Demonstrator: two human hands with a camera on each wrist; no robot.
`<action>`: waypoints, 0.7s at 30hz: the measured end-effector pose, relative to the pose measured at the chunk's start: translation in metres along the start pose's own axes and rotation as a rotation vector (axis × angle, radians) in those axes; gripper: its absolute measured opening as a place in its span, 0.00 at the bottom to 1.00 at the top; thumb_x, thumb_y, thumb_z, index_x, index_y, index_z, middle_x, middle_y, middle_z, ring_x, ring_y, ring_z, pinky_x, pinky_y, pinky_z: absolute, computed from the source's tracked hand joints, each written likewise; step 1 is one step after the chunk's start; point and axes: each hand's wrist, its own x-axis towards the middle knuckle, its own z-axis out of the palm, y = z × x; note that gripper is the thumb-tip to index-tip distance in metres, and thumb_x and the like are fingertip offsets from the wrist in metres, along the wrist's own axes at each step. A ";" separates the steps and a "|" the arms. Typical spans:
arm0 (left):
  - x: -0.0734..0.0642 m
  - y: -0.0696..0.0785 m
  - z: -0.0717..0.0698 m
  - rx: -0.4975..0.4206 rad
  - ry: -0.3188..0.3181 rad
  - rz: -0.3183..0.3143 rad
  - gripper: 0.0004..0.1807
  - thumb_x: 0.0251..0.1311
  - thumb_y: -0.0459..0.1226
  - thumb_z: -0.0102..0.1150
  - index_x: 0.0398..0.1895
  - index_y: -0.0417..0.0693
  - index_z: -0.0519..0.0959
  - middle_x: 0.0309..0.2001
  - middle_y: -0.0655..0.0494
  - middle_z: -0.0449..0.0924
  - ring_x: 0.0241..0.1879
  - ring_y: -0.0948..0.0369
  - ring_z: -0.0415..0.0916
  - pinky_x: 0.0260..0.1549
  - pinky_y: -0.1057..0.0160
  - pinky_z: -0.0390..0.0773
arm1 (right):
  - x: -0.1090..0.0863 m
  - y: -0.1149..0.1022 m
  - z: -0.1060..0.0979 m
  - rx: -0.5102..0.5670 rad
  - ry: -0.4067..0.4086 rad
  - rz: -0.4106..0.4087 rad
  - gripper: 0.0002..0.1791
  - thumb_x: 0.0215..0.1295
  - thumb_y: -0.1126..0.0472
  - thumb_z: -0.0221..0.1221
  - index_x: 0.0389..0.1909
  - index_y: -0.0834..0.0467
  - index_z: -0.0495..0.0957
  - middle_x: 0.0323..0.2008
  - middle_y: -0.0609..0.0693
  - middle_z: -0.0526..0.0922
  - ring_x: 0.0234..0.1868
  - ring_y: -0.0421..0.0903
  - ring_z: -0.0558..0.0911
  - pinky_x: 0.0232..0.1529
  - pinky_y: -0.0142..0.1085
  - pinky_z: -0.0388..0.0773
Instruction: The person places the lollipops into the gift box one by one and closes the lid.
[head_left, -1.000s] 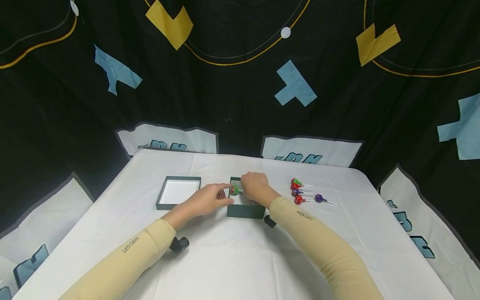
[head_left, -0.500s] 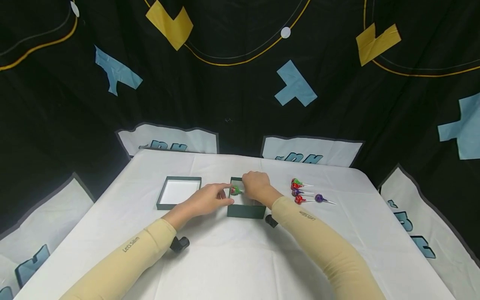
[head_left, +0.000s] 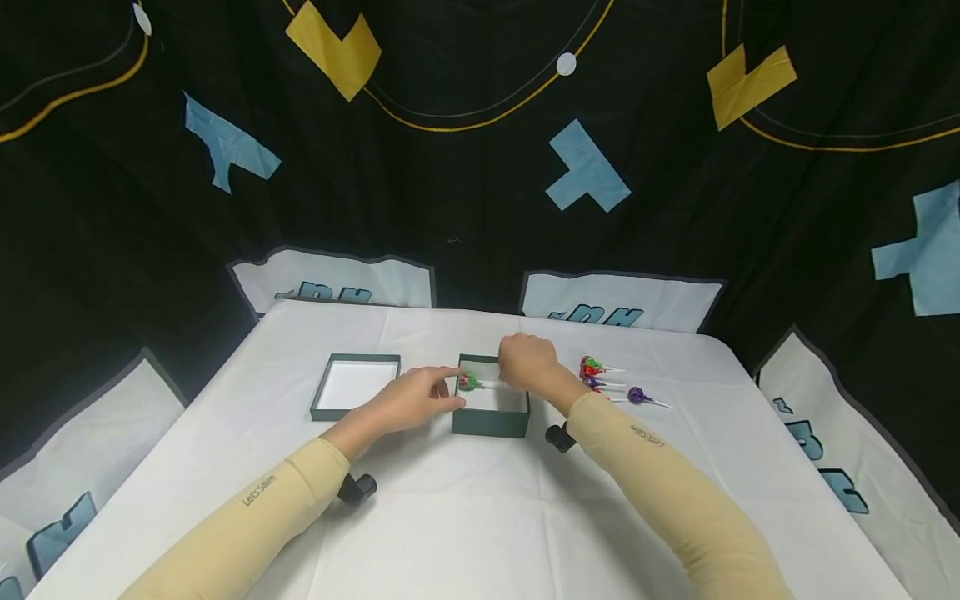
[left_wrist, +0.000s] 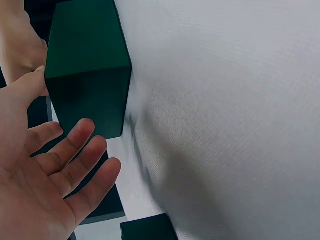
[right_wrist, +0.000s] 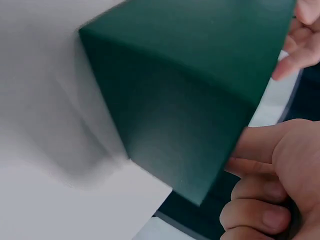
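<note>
A dark green box (head_left: 491,424) with a white inside stands open on the table in the head view. Inside it, at the left, lies a green and red lollipop (head_left: 468,382), its stick pointing right. My left hand (head_left: 417,397) is at the box's left side with fingers spread and loose; in the left wrist view the thumb lies near the rim. My right hand (head_left: 529,363) is over the box's far right corner, beside the lollipop's stick end. In the right wrist view several fingers are curled, but the box wall hides the index finger and thumb tips.
A shallow dark green lid (head_left: 356,414), white inside, lies left of the box. Several lollipops lie to the right, among them a purple one (head_left: 637,396) and a red and green one (head_left: 590,367). The right forearm partly covers that group. A black curtain (head_left: 465,200) hangs behind the table.
My right hand has moved right and slightly away from me, showing more of the box's inside and the lollipop's stick. The left hand and the box have stayed in place.
</note>
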 end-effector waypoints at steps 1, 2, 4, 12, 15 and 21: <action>0.000 0.000 0.000 0.004 0.001 0.001 0.35 0.64 0.51 0.66 0.72 0.48 0.71 0.33 0.63 0.80 0.31 0.64 0.74 0.34 0.62 0.75 | -0.001 0.003 -0.001 0.023 0.007 0.000 0.08 0.64 0.55 0.67 0.40 0.54 0.87 0.34 0.47 0.86 0.30 0.45 0.80 0.31 0.38 0.79; 0.000 0.000 0.000 0.008 0.001 0.000 0.35 0.64 0.51 0.66 0.72 0.49 0.71 0.33 0.63 0.80 0.31 0.64 0.74 0.34 0.62 0.75 | -0.003 0.006 -0.003 0.043 0.013 -0.002 0.08 0.63 0.55 0.67 0.39 0.54 0.88 0.34 0.47 0.87 0.30 0.45 0.80 0.31 0.38 0.80; 0.000 0.000 0.000 0.013 0.002 0.000 0.35 0.64 0.51 0.66 0.72 0.49 0.71 0.34 0.63 0.80 0.32 0.64 0.74 0.34 0.62 0.75 | -0.006 0.013 -0.005 0.076 0.029 -0.008 0.07 0.63 0.55 0.68 0.37 0.53 0.89 0.35 0.47 0.88 0.31 0.45 0.80 0.33 0.39 0.80; -0.001 0.000 -0.001 0.013 0.004 0.001 0.35 0.64 0.51 0.66 0.72 0.49 0.70 0.35 0.62 0.80 0.33 0.64 0.74 0.35 0.62 0.75 | -0.020 0.040 -0.011 0.159 0.085 0.017 0.07 0.63 0.55 0.68 0.38 0.52 0.89 0.41 0.49 0.89 0.37 0.47 0.82 0.34 0.41 0.79; -0.001 -0.001 0.000 0.008 0.004 0.004 0.35 0.64 0.51 0.66 0.72 0.49 0.70 0.34 0.62 0.80 0.33 0.63 0.74 0.35 0.62 0.75 | -0.024 0.051 -0.011 0.188 0.096 0.044 0.09 0.63 0.53 0.68 0.40 0.52 0.90 0.45 0.50 0.88 0.42 0.49 0.82 0.38 0.43 0.81; 0.000 0.000 0.002 0.007 0.005 0.000 0.35 0.64 0.51 0.66 0.72 0.50 0.71 0.34 0.61 0.80 0.32 0.63 0.74 0.34 0.61 0.75 | -0.031 0.071 -0.010 0.230 0.109 0.096 0.10 0.62 0.51 0.69 0.41 0.51 0.89 0.50 0.52 0.86 0.46 0.50 0.81 0.40 0.44 0.81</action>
